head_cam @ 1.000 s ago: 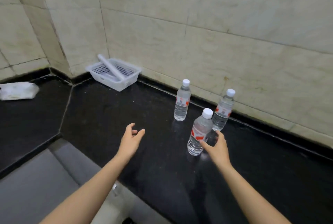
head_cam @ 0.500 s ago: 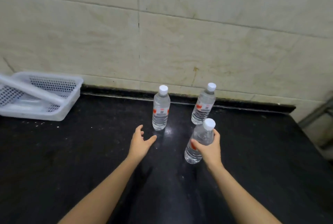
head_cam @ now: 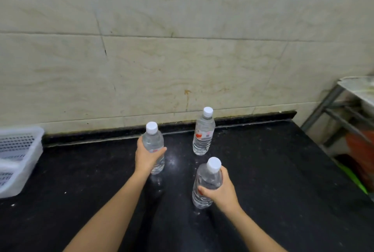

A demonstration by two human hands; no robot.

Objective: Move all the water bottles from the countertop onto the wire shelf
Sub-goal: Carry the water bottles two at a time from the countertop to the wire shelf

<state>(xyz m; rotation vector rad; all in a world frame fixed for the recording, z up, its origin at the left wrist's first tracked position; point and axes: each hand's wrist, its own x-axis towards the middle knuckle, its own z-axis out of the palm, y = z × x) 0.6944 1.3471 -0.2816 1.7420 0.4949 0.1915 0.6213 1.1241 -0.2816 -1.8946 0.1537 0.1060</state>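
Head view. We look down on a black table (head_cam: 283,170) set against a beige tiled wall (head_cam: 182,59).

L hand (head_cam: 148,157): fingers and thumb curl round the mid-body of the left bottle (head_cam: 153,140), which is clear, has a white cap and stands approx. upright. We cannot tell whether its base touches the table or sits just above it.

R hand (head_cam: 221,193): wraps the near bottle (head_cam: 206,178) from its right side, thumb across the front, fingers hidden behind. This bottle leans slightly, cap toward the right. Base contact w/ the table: again we cannot tell.

The far bottle (head_cam: 203,136) stands upright and alone on the table, near the wall's dark back edge. No hand touches it. Its red-and-white label faces us. It lies between the two held bottles in left-right terms and further back than both, so the three form a loose triangle.

At far left a white perforated plastic basket (head_cam: 18,160) rests on the table, partly cut off by the frame edge.

At far right, beyond the table's end, we see a grey metal shelf frame (head_cam: 332,105), blurred, w/ orange and green shapes below it that we cannot identify. No bottle is on it.
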